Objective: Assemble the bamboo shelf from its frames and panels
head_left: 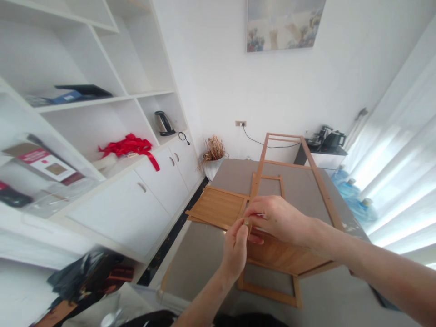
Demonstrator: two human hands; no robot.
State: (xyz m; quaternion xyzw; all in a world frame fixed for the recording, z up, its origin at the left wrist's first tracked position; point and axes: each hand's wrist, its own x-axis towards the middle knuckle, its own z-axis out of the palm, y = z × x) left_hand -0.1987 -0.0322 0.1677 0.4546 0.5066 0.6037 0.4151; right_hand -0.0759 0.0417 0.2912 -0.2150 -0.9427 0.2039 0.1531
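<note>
A wooden rack frame (323,195) with long slim rails and a slatted panel (282,254) at its near side stands on the grey table. At its near left corner, the fingers of my left hand (236,247) are closed round the end of a wooden post (246,221). Just above and to the right, my right hand (272,215) is bent in a pinch against the same corner. Whatever small thing lies between its fingertips is mostly hidden. Both hands almost touch each other.
Flat wooden panels (218,206) lie left of the frame on the table (197,254). White cabinets (126,218) line the left, with a kettle (164,123) and red ribbon (129,145) on the shelves. Water jugs (357,200) stand by the curtain at right.
</note>
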